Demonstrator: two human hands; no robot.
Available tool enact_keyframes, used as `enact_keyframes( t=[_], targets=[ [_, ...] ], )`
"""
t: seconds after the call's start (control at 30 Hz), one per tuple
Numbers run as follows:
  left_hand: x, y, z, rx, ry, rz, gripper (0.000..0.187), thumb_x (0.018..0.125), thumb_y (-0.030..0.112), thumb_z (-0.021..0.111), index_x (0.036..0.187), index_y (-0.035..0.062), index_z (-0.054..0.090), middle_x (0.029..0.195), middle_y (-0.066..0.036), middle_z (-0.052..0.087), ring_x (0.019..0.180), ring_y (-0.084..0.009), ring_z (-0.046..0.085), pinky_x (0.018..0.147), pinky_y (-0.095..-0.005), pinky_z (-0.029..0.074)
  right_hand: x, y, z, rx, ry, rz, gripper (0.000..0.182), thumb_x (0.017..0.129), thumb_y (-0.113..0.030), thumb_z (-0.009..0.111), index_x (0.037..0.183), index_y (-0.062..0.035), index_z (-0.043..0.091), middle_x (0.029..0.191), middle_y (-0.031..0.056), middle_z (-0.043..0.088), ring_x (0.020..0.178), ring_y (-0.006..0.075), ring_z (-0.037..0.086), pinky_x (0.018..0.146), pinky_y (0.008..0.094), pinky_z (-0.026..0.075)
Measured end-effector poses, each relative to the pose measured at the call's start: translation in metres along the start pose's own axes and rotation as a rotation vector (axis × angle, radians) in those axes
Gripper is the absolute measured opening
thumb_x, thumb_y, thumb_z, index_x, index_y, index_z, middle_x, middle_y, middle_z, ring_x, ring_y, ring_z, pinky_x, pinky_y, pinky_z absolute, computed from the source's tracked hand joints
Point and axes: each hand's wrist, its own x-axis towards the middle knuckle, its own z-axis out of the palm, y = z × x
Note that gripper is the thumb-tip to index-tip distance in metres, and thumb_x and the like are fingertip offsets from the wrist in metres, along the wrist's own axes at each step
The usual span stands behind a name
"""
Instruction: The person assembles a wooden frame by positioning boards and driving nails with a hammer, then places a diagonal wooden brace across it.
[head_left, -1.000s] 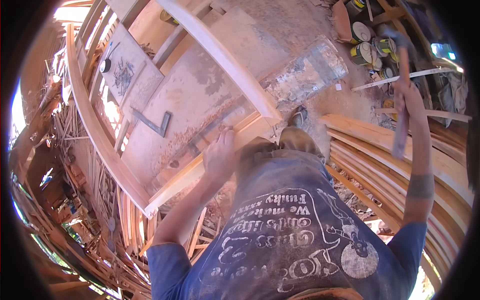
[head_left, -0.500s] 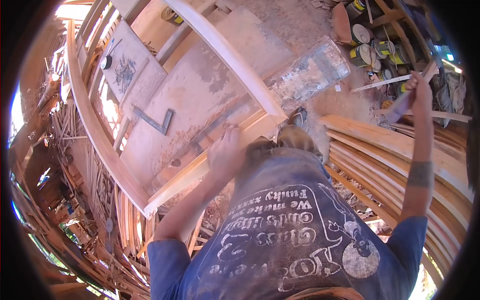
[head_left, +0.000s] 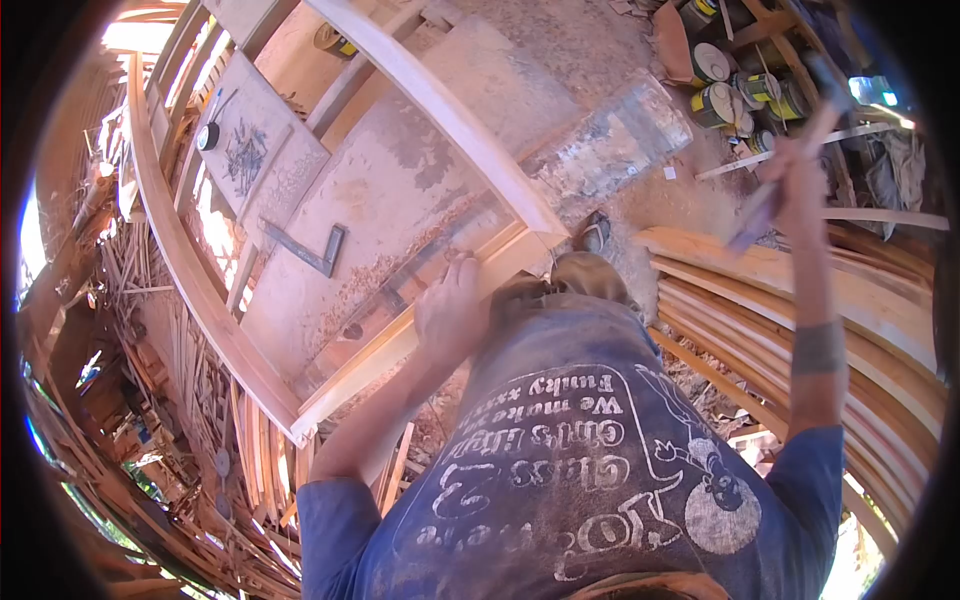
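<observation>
While the left hand [head_left: 450,305] rests on the end rail [head_left: 360,372] of a wooden frame near the centre of the head view, the right hand [head_left: 798,180] is raised at the right of the frame of view, closed around the handle of a hammer [head_left: 820,125] blurred by motion. The left fingers are bent over the rail's upper edge; whether they pinch it or only press down, I cannot tell.

The wooden frame spans the upper left and centre: its right side piece [head_left: 466,130] meets the rail at one corner, its left side piece [head_left: 182,260] at the other. Judging by those meeting corners, it looks partly assembled, with the pieces laid in position. A thin dark mark beside the right corner may be a nail, too small to confirm, so how firmly either joint is fastened cannot be read. The far ends are not fully shown.

At upper right, paint cans [head_left: 711,104] stand grouped together, some with pale lids visible; their contents are hidden. Another can [head_left: 333,40] sits at upper left of centre, partly behind the right side piece. Loose nails [head_left: 245,150] lie on a flat board [head_left: 285,185], not in any container, near a metal square [head_left: 295,247].
</observation>
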Motion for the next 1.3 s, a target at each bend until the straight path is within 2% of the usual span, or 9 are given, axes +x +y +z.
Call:
enact_keyframes(
  t=[0.23,0.47,0.67,0.77,0.93,1.0,1.07,1.17,1.3],
  targets=[
    [0.001,-0.002,0.004,-0.023,-0.036,-0.047,0.040,0.084,0.024,0.069,0.115,0.0030,0.055,0.119,-0.015,0.066,0.092,-0.0345,0.069,0.074,-0.0443,0.056,-0.079,-0.034,-0.001,-0.485,-0.714,-0.065,0.045,0.075,-0.010,0.063,0.119,-0.0001,0.062,0.071,0.0064,0.060,0.060,0.0165,0.059,0.051,0.0286,0.045],
    [0.001,-0.002,0.001,-0.022,0.001,-0.006,0.042,0.083,0.026,0.073,0.115,0.0033,0.056,0.118,-0.014,0.067,0.091,-0.0335,0.070,0.073,-0.0431,0.055,-0.021,0.013,0.000,0.071,0.064,-0.020,0.034,0.084,-0.015,0.068,0.109,0.0042,0.056,0.074,0.0060,0.058,0.064,0.0147,0.056,0.059,0.0301,0.046],
    [-0.002,-0.007,0.009,0.018,-0.009,-0.015,0.045,0.083,0.027,0.073,0.117,0.0040,0.056,0.119,-0.013,0.067,0.093,-0.0322,0.070,0.074,-0.0434,0.055,-0.100,0.045,0.023,-0.558,-0.593,-0.294,0.054,0.082,-0.014,0.065,0.131,0.0026,0.052,0.079,0.0083,0.062,0.063,0.0158,0.057,0.058,0.0313,0.046],
    [-0.002,-0.005,0.007,0.039,-0.026,-0.035,0.047,0.083,0.029,0.074,0.119,0.0045,0.055,0.116,-0.013,0.067,0.092,-0.0314,0.070,0.073,-0.0432,0.055,-0.106,-0.045,-0.002,-0.467,-0.350,0.047,0.038,0.084,-0.012,0.062,0.119,0.0025,0.060,0.071,0.0049,0.061,0.053,0.0120,0.053,0.047,0.0281,0.043],
    [-0.008,-0.005,0.009,0.040,-0.026,-0.020,0.049,0.083,0.031,0.074,0.120,0.0040,0.055,0.109,-0.012,0.068,0.091,-0.0309,0.070,0.070,-0.0431,0.055,-0.071,0.010,0.036,-0.055,0.122,0.095,0.009,0.090,-0.012,0.057,0.084,-0.0057,0.058,0.057,0.0018,0.056,0.046,0.0136,0.053,0.043,0.0276,0.042],
    [0.003,-0.005,0.007,0.024,-0.004,-0.017,0.048,0.083,0.029,0.073,0.119,0.0035,0.055,0.113,-0.014,0.067,0.092,-0.0328,0.069,0.072,-0.0437,0.055,-0.148,0.052,0.086,-0.415,-0.291,-0.570,0.026,0.084,-0.009,0.067,0.107,0.0028,0.063,0.082,0.0093,0.064,0.077,0.0212,0.064,0.069,0.0369,0.051],
    [-0.004,-0.005,0.005,-0.001,-0.049,-0.039,0.045,0.082,0.027,0.071,0.116,0.0027,0.055,0.124,-0.016,0.065,0.095,-0.0366,0.069,0.076,-0.0450,0.055,-0.180,-0.030,0.076,-0.294,-0.824,0.218,0.039,0.081,-0.005,0.069,0.117,0.0048,0.061,0.093,0.0114,0.063,0.094,0.0253,0.062,0.085,0.0406,0.049],
    [-0.003,-0.003,0.004,-0.011,-0.042,-0.044,0.046,0.081,0.025,0.073,0.117,0.0030,0.055,0.122,-0.016,0.065,0.097,-0.0358,0.068,0.077,-0.0442,0.055,-0.135,0.045,0.039,-0.342,-0.552,-0.150,0.027,0.082,-0.005,0.068,0.108,0.0019,0.063,0.084,0.0076,0.062,0.076,0.0221,0.064,0.070,0.0371,0.052],
    [-0.003,-0.003,0.005,0.000,-0.025,-0.048,0.048,0.080,0.025,0.074,0.118,0.0032,0.055,0.118,-0.015,0.066,0.096,-0.0346,0.068,0.076,-0.0434,0.055,-0.109,0.016,0.037,0.176,-0.234,0.189,0.016,0.084,-0.007,0.066,0.098,-0.0014,0.059,0.072,0.0022,0.057,0.046,0.0120,0.051,0.043,0.0309,0.043]
  ],
)
